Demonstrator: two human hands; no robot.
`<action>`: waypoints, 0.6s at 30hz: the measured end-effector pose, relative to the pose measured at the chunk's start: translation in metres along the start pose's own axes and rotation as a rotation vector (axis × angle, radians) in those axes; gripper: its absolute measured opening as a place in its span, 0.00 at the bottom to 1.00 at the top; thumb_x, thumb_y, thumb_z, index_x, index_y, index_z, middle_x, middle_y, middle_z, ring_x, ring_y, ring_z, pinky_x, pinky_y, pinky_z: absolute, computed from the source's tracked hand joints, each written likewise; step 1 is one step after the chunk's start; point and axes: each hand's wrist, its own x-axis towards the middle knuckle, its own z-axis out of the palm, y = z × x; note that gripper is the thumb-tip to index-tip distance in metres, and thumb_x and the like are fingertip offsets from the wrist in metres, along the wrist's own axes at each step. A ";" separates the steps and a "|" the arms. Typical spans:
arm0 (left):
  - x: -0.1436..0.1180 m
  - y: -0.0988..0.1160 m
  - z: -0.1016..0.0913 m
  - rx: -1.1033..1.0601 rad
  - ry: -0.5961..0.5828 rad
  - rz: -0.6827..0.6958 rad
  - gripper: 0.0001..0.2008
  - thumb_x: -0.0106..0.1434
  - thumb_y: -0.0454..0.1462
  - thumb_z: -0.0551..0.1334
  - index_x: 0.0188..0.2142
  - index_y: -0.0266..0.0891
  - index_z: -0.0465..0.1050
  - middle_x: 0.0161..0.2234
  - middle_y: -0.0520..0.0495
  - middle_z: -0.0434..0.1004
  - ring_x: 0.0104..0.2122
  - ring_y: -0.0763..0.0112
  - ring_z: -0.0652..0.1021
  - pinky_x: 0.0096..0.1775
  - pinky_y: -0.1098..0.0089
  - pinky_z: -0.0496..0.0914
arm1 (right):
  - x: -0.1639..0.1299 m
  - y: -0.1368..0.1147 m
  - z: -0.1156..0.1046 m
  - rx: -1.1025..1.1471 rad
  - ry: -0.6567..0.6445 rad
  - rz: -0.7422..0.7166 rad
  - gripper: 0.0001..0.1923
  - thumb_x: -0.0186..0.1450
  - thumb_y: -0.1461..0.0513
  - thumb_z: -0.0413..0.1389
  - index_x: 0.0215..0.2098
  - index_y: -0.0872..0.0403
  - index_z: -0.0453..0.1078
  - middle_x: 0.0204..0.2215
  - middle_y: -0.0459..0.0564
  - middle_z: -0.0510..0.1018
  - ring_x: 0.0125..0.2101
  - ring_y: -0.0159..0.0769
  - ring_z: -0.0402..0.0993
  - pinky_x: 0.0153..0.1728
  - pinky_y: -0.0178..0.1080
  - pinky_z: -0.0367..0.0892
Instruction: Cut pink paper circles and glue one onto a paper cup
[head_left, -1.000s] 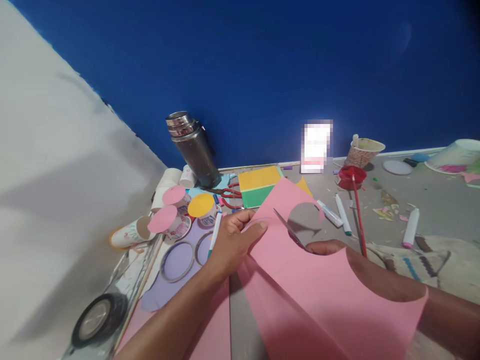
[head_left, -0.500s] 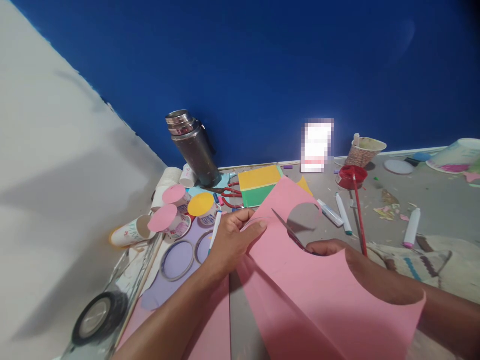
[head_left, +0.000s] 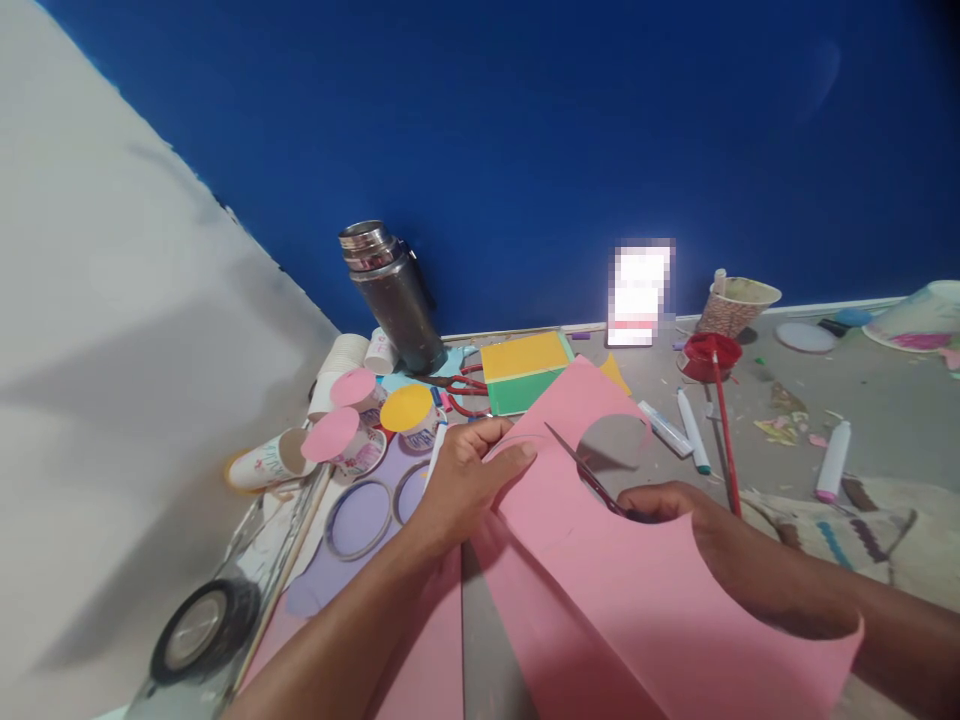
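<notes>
A steel flask (head_left: 394, 295) stands well beyond the left fingertips, with red-handled scissors (head_left: 461, 390) and a yellow-and-green pad (head_left: 525, 372) between. Left of those fingers sit paper cups capped with pink (head_left: 330, 436) and yellow (head_left: 406, 408) discs. Beyond the right fingers lie white markers (head_left: 691, 430) and a red dish (head_left: 706, 356).

Both forearms enter from the bottom of the frame bare, no sleeves showing. The left hand (head_left: 466, 477) and right hand (head_left: 694, 510) wear no gloves, rings or watch.
</notes>
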 end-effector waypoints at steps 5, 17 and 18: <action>0.000 0.003 0.000 0.016 -0.001 0.000 0.14 0.52 0.44 0.71 0.28 0.35 0.77 0.27 0.48 0.74 0.27 0.72 0.72 0.28 0.74 0.66 | 0.001 0.011 0.000 0.117 -0.081 0.159 0.08 0.53 0.56 0.60 0.19 0.50 0.70 0.24 0.46 0.78 0.29 0.41 0.73 0.29 0.38 0.71; -0.001 0.007 -0.003 0.049 -0.003 0.017 0.14 0.52 0.44 0.70 0.25 0.35 0.75 0.24 0.50 0.71 0.25 0.74 0.69 0.25 0.75 0.62 | 0.003 0.029 0.000 0.112 -0.170 0.202 0.12 0.56 0.53 0.63 0.25 0.53 0.71 0.27 0.47 0.77 0.29 0.39 0.71 0.31 0.38 0.69; -0.001 0.007 -0.003 0.048 -0.012 0.019 0.14 0.52 0.44 0.70 0.25 0.35 0.74 0.24 0.51 0.71 0.24 0.75 0.69 0.25 0.75 0.62 | 0.003 0.032 0.000 0.091 -0.168 0.181 0.13 0.57 0.53 0.63 0.25 0.53 0.71 0.26 0.46 0.76 0.28 0.38 0.70 0.30 0.37 0.68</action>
